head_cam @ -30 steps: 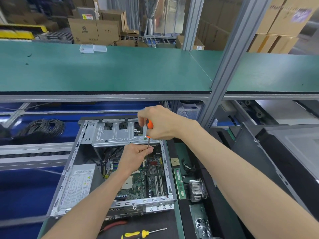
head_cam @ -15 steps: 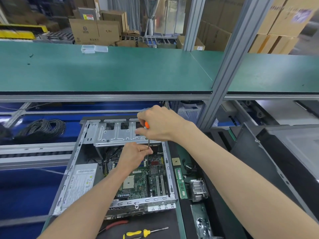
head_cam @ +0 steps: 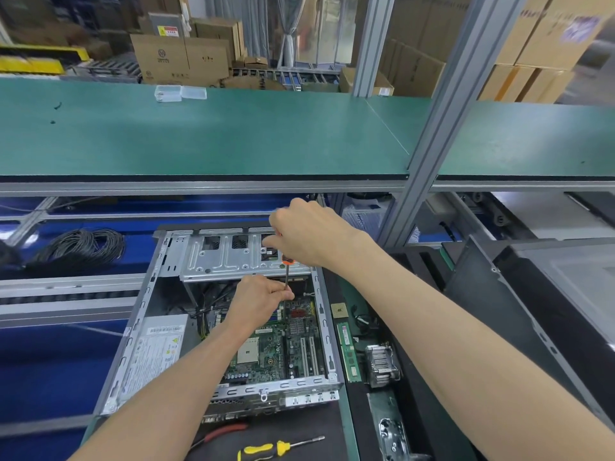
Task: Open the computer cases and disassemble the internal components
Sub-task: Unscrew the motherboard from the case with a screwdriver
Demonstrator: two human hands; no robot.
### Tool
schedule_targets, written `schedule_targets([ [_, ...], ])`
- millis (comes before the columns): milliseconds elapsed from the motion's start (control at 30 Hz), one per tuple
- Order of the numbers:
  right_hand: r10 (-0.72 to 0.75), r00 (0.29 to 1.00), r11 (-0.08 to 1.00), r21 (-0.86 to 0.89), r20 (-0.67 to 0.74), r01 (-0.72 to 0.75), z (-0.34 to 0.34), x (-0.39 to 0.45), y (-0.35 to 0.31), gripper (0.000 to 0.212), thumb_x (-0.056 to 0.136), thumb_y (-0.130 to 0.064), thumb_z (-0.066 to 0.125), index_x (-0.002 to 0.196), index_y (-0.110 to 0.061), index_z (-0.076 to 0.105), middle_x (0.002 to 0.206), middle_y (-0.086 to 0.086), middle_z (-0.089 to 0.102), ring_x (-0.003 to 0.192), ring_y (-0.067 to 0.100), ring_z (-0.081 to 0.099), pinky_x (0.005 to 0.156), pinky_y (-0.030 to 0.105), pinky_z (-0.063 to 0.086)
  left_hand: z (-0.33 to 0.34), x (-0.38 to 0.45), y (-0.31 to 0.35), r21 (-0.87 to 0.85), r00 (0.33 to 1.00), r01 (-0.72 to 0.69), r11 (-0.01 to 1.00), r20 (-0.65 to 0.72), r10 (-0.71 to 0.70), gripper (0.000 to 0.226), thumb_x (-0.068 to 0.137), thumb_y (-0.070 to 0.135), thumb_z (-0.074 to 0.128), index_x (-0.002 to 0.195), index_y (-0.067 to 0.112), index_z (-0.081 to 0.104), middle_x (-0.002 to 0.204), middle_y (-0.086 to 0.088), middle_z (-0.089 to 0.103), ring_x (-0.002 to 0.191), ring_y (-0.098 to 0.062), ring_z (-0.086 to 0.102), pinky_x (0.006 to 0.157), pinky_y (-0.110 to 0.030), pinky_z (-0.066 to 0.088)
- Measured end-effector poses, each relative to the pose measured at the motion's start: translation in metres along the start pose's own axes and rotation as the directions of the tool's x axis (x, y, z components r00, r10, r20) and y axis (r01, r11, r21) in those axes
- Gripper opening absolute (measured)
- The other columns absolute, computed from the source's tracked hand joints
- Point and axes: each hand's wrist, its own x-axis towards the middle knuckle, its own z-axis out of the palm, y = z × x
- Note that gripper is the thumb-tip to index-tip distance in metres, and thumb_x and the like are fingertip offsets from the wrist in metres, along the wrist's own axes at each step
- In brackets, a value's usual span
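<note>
Electronics teardown workshop, green workbench shelf [head_cam: 233, 138], stacked cardboard boxes [head_cam: 179, 58], aluminium frame post [head_cam: 442, 118]

One open computer case [head_cam: 139, 347] holds one motherboard [head_cam: 283, 347] and one power supply [head_cam: 156, 354]. Two screwdrivers – one orange-handled [head_cam: 287, 261], one yellow-handled [head_cam: 266, 450]. Beside the case: one memory stick [head_cam: 347, 352], one heatsink [head_cam: 381, 364], one processor chip [head_cam: 339, 310]. Two clear boxes [head_cam: 179, 93] – one cable coil [head_cam: 80, 246].
</note>
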Motion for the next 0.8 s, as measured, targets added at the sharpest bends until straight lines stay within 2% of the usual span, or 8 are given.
schedule_targets([
  [133, -0.122, 0.989, 0.991, 0.066, 0.085, 0.117, -0.004, 0.001, 0.001, 0.007, 0.091, -0.014, 0.056, 0.095, -0.015, 0.061, 0.099, 0.006, 0.06, 0.094, 0.03, 0.058, 0.074, 0.038, 0.048, 0.0, -0.002, 0.0, 0.012, 1.0, -0.014, 1.0, 0.027, 0.013, 0.005, 0.084, 0.025, 0.079, 0.085, 0.022, 0.083, 0.078, 0.004, 0.078, 0.078, -0.016, 0.07, 0.08, -0.022, 0.05],
  [233, -0.214, 0.966, 0.965, 0.182, 0.143, 0.187, -0.012, -0.005, 0.002, 0.022, 0.078, -0.001, 0.06, 0.089, -0.018, 0.068, 0.096, -0.004, 0.059, 0.089, 0.02, 0.056, 0.072, 0.034, 0.048, 0.0, -0.006, -0.002, 0.037, 0.999, -0.024, 0.999, 0.034, 0.023, 0.005, 0.085, 0.024, 0.078, 0.084, 0.023, 0.083, 0.084, 0.006, 0.078, 0.086, -0.011, 0.069, 0.087, -0.034, 0.051],
  [333, -0.178, 0.981, 0.972, 0.171, 0.073, 0.163, -0.008, -0.008, -0.001, 0.009, 0.082, -0.018, 0.065, 0.09, -0.018, 0.066, 0.093, -0.002, 0.057, 0.085, 0.023, 0.056, 0.068, 0.036, 0.046, 0.0, -0.006, -0.002, 0.039, 0.999, -0.024, 0.999, 0.024, 0.023, 0.005, 0.085, 0.024, 0.078, 0.085, 0.024, 0.083, 0.085, 0.005, 0.078, 0.088, -0.013, 0.068, 0.088, -0.035, 0.051],
  [433, -0.026, 1.0, 0.999, -0.024, -0.001, 0.026, -0.002, -0.004, -0.006, 0.031, 0.098, -0.046, 0.055, 0.094, -0.016, 0.058, 0.079, 0.002, 0.04, 0.078, 0.029, 0.045, 0.068, 0.037, 0.035, 0.001, -0.005, -0.001, 0.048, 1.0, -0.001, 0.999, 0.025, 0.0, 0.007, 0.087, 0.027, 0.076, 0.087, 0.025, 0.083, 0.088, 0.003, 0.078, 0.09, -0.012, 0.066, 0.09, -0.034, 0.049],
  [567, -0.149, 0.988, 0.988, 0.045, 0.032, 0.148, -0.001, -0.001, -0.005, 0.007, 0.091, -0.013, 0.054, 0.089, -0.012, 0.06, 0.083, 0.004, 0.054, 0.084, 0.03, 0.056, 0.067, 0.037, 0.044, 0.001, -0.006, -0.001, 0.062, 0.999, -0.006, 0.998, 0.031, 0.004, 0.007, 0.087, 0.026, 0.076, 0.087, 0.023, 0.083, 0.085, 0.002, 0.078, 0.089, -0.013, 0.067, 0.089, -0.035, 0.05],
  [667, -0.24, 0.966, 0.959, 0.18, 0.092, 0.221, -0.006, -0.004, -0.002, 0.022, 0.076, -0.001, 0.059, 0.089, -0.017, 0.068, 0.09, -0.002, 0.059, 0.08, 0.018, 0.054, 0.067, 0.033, 0.045, 0.0, -0.008, -0.004, 0.096, 0.999, -0.025, 0.995, 0.039, 0.021, 0.009, 0.087, 0.024, 0.076, 0.087, 0.018, 0.083, 0.086, 0.0, 0.078, 0.093, -0.019, 0.068, 0.089, -0.035, 0.048],
  [733, -0.247, 0.965, 0.948, 0.229, 0.086, 0.222, -0.006, -0.008, -0.004, 0.022, 0.074, -0.006, 0.061, 0.091, -0.019, 0.066, 0.089, -0.002, 0.058, 0.079, 0.019, 0.055, 0.064, 0.034, 0.047, 0.0, -0.009, -0.005, 0.108, 0.999, -0.033, 0.994, 0.037, 0.03, 0.01, 0.088, 0.024, 0.075, 0.087, 0.018, 0.083, 0.089, 0.001, 0.079, 0.095, -0.019, 0.068, 0.09, -0.035, 0.048],
  [800, -0.18, 0.984, 0.974, 0.137, -0.01, 0.179, -0.002, -0.009, -0.007, 0.012, 0.084, -0.03, 0.064, 0.09, -0.019, 0.061, 0.083, -0.001, 0.053, 0.077, 0.025, 0.054, 0.061, 0.035, 0.041, -0.001, -0.008, -0.004, 0.116, 0.999, -0.016, 0.993, 0.033, 0.012, 0.011, 0.088, 0.028, 0.074, 0.089, 0.021, 0.083, 0.089, 0.001, 0.078, 0.093, -0.018, 0.067, 0.09, -0.036, 0.048],
])
